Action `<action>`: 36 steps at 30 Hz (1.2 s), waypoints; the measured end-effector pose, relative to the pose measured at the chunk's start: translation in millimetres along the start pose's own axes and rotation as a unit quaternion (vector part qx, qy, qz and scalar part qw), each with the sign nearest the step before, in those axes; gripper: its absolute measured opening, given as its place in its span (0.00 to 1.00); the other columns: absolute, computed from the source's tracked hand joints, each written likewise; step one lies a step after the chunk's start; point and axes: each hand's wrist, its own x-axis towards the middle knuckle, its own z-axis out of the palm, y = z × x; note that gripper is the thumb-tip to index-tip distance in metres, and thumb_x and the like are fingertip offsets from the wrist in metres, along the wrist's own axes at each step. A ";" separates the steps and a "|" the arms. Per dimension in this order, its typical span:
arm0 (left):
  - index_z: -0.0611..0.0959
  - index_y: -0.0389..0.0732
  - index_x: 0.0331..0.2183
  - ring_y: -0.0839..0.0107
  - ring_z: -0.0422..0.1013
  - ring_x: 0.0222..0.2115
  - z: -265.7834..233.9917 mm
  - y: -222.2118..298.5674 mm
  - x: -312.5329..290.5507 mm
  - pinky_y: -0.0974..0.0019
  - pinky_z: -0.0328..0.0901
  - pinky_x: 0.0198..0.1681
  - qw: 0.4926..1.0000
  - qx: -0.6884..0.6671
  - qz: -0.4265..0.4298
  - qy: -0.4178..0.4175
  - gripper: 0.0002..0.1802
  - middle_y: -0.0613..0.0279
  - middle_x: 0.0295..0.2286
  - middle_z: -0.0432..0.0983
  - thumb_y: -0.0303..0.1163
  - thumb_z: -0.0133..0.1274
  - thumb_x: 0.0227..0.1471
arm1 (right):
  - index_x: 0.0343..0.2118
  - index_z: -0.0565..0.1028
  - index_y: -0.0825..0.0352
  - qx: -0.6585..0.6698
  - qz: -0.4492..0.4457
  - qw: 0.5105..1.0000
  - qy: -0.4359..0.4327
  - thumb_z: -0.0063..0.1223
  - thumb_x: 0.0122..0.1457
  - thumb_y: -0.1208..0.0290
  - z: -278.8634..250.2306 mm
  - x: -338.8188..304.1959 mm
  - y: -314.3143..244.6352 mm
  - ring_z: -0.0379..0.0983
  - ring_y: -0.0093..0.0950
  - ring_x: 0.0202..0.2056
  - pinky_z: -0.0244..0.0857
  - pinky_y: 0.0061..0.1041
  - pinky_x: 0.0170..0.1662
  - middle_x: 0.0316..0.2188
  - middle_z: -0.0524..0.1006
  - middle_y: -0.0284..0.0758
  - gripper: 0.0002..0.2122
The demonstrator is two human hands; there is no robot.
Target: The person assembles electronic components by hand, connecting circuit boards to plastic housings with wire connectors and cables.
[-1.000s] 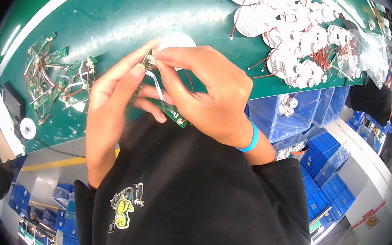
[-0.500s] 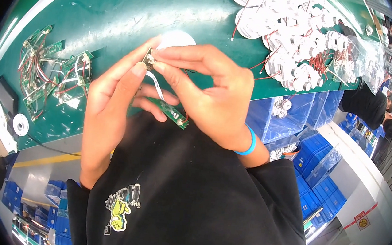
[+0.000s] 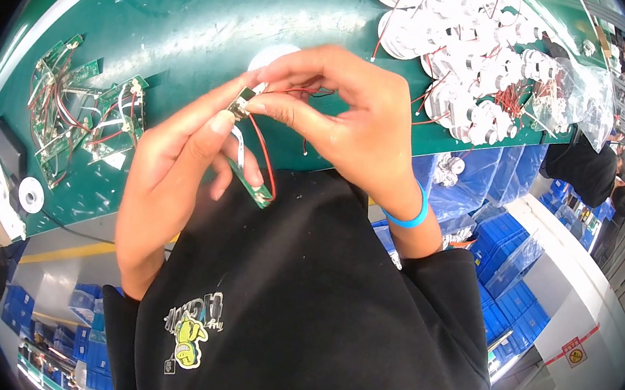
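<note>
Between its thumb and fingers, my left hand (image 3: 173,155) grips a small circuit board (image 3: 242,104) with white sockets. From this board a white flat cable (image 3: 238,145) and a red wire (image 3: 265,153) run down to a narrow green circuit board (image 3: 258,194), which hangs against my left fingers. My right hand (image 3: 358,117) is closed in a pinch at the small board's edge, on a white wire connector (image 3: 260,88); its fingertips partly hide it. Thin red and black wires (image 3: 304,90) trail through the right fingers. Behind the hands lies a white round part (image 3: 271,57), partly covered.
Several wired green circuit boards (image 3: 87,113) lie on the green table (image 3: 218,5) at left. A heap of white round parts with red wires (image 3: 461,59) fills the far right, beside clear plastic bags (image 3: 585,101). Blue bins (image 3: 472,173) stand below the table's right edge.
The narrow green board has swung left and down, and its red wire now shows in a loop. My right hand has shifted up slightly; red and black wires have come into view between its fingers.
</note>
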 end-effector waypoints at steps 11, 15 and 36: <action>0.66 0.31 0.57 0.76 0.73 0.30 25.0 5.7 1.1 0.78 0.63 0.23 0.997 -0.021 0.003 0.073 0.24 0.58 0.37 0.75 0.32 0.40 0.63 | 0.28 0.80 0.67 -0.191 -0.199 0.953 0.125 0.66 0.41 0.83 15.4 -8.7 7.2 0.72 0.20 0.21 0.65 0.17 0.22 0.25 0.77 0.34 0.09; 0.65 0.31 0.57 0.75 0.73 0.29 19.6 5.5 0.9 0.78 0.63 0.23 0.998 -0.018 0.008 0.055 0.24 0.57 0.38 0.75 0.31 0.39 0.63 | 0.29 0.80 0.67 -0.143 -0.201 0.961 0.126 0.65 0.41 0.84 15.7 -9.8 7.8 0.72 0.21 0.22 0.65 0.17 0.23 0.25 0.77 0.33 0.10; 0.68 0.33 0.56 0.77 0.65 0.18 -7.8 -2.0 -0.5 0.73 0.63 0.24 0.987 0.152 0.009 -0.051 0.23 0.59 0.24 0.77 0.34 0.36 0.64 | 0.39 0.80 0.63 -0.010 -0.019 0.997 -0.075 0.61 0.49 0.78 2.9 -2.4 9.2 0.74 0.26 0.34 0.71 0.24 0.37 0.37 0.73 0.34 0.12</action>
